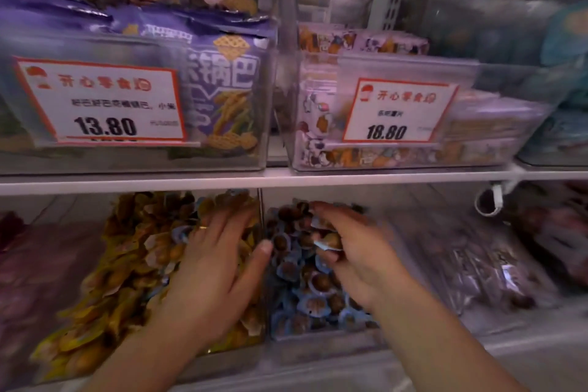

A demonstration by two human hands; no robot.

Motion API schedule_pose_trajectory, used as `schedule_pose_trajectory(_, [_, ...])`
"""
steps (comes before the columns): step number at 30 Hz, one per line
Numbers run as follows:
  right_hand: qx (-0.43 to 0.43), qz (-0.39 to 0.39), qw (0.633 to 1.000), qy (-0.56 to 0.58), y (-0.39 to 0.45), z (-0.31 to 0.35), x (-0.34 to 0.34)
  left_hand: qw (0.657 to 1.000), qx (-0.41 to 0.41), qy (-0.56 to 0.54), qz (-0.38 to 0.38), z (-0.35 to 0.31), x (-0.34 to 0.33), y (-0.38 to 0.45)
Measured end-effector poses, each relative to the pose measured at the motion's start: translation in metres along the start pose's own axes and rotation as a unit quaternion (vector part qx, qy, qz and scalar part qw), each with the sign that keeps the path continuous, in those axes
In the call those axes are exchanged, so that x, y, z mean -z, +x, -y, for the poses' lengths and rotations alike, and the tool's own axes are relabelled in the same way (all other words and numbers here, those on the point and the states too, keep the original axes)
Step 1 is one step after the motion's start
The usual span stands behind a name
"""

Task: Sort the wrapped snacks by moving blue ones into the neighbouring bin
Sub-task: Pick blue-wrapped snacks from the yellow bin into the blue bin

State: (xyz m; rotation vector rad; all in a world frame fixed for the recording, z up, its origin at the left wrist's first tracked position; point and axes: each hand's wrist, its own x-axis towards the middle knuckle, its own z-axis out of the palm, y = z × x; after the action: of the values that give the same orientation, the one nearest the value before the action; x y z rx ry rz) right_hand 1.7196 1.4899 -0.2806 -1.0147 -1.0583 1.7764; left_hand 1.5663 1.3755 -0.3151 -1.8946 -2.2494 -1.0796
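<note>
1. Blue-wrapped small round snacks [313, 289], each in crinkly film with a brown centre, fill the right-hand clear plastic bin [318, 344] on the lower shelf. A few blue ones also show among the yellow-wrapped snacks [127, 264] in the left-hand clear bin [222, 363], just beside the fingers of the left hand.
2. Handling, as a judgement: the pieces look light and small, and the film is probably slick and springy. A pinch on the twisted or flared wrapper edge should hold better than a squeeze on the round body, and several could be gathered at once.
3. Right hand [356, 264]: its grip is curled closed around one or more blue-wrapped pieces, held above the blue pile. The exact count is blurred.
4. Left hand [216, 270]: it lies flat with fingers spread on the yellow pile. The thumb reaches toward the thin clear divider wall [261, 216] between the bins. Its grip is open, and I see nothing held.
5. Edges and room: the white shelf edge [286, 181] sits close above both bins, so headroom is low. Hands have to enter from the front, and a transfer must clear the divider. Both piles sit high, so loose pieces could slide over the front walls.
</note>
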Motion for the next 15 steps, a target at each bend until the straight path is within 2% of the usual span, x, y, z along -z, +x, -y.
schedule_pose_trajectory(2, [0.054,-0.041,0.993,-0.099,0.024,0.006,0.012,0.998,0.038,0.043,-0.009,0.017,0.004,0.008])
schedule_pose_trajectory(3, [0.069,-0.062,0.98,-0.176,0.037,0.009,0.018,0.997,0.04,0.07,0.017,0.026,0.005,0.01])
schedule_pose_trajectory(4, [0.071,-0.085,0.954,-0.278,0.049,0.012,0.025,0.993,0.035,0.092,0.059,0.034,0.004,0.01])
schedule_pose_trajectory(6, [0.091,-0.107,0.872,-0.47,0.063,0.012,0.037,0.983,0.02,0.114,0.142,0.047,0.002,0.008])
schedule_pose_trajectory(7, [0.115,-0.102,0.841,-0.519,0.063,0.009,0.039,0.977,0.02,0.116,0.175,0.051,0.002,0.007])
schedule_pose_trajectory(8, [0.142,-0.088,0.835,-0.525,0.059,0.003,0.038,0.973,0.019,0.123,0.196,0.053,0.003,0.007])
schedule_pose_trajectory(12, [0.278,0.031,0.863,-0.42,0.022,-0.025,0.004,0.967,0.003,0.157,0.2,0.053,0.015,0.003])
schedule_pose_trajectory(14, [0.314,0.111,0.855,-0.397,-0.001,-0.037,-0.021,0.968,-0.005,0.159,0.194,0.051,0.023,-0.004])
schedule_pose_trajectory(15, [0.323,0.137,0.839,-0.415,-0.009,-0.045,-0.03,0.969,-0.007,0.157,0.193,0.052,0.026,-0.009])
